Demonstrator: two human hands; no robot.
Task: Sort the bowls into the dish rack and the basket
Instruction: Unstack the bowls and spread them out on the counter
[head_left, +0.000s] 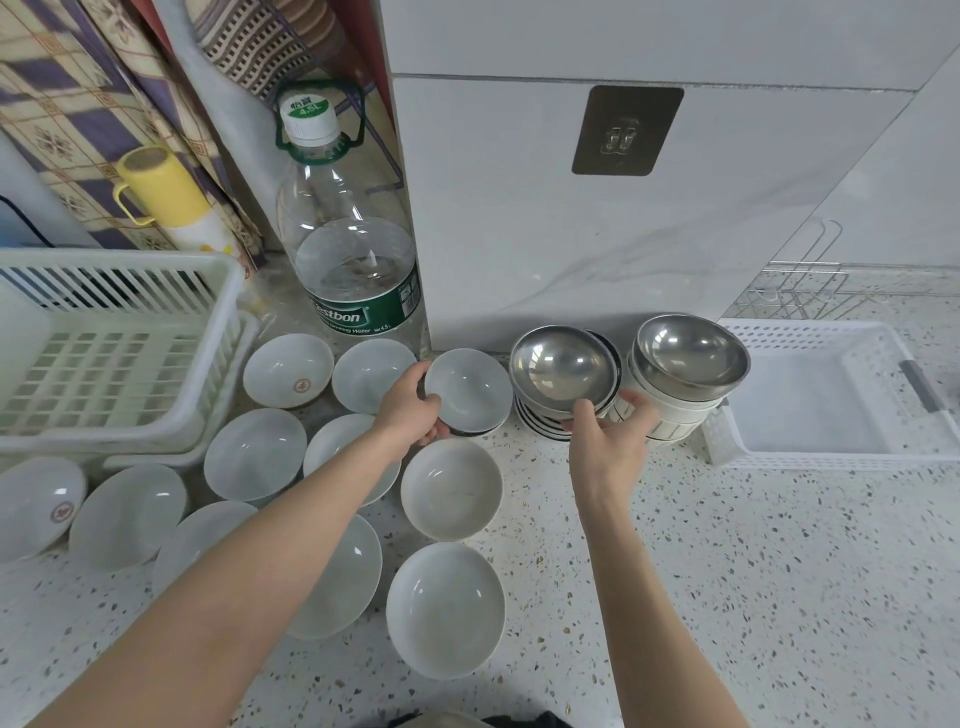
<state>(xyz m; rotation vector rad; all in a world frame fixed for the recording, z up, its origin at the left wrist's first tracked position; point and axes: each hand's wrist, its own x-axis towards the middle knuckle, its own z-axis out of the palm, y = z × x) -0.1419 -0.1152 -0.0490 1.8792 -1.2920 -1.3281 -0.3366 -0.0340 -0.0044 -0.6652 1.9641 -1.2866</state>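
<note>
1. A small white ceramic bowl (470, 392) is gripped at its left rim by the left hand (410, 408), thumb over the rim and fingers curled beneath; it is held tilted, just above the speckled white stone bench (779, 571).
2. The right hand (608, 434) is seen at the near side of a round stainless-steel bowl (563, 366), thumb at its near rim and fingers curled beneath its right side; whether the bowl is firmly gripped cannot be told.
3. That steel bowl is seated on a stack of white bowls with dark stripes (535, 421), against the far wall.
4. Just to the right, a second stainless-steel bowl (691, 353) is seated on a stack of ribbed white bowls (670, 421).
5. A white perforated plastic basket (831, 452) is placed at the right of the bench, near that stack.
6. A white slatted plastic dish rack (119, 338) is placed at the far left.
7. About ten white bowls are spread singly over the bench between the rack and the hands, among them a matte cream bowl (452, 488).
8. A large clear water bottle with a green label (353, 249) is stood behind them, and a yellow-capped flask (166, 192) is seen further left.
</note>
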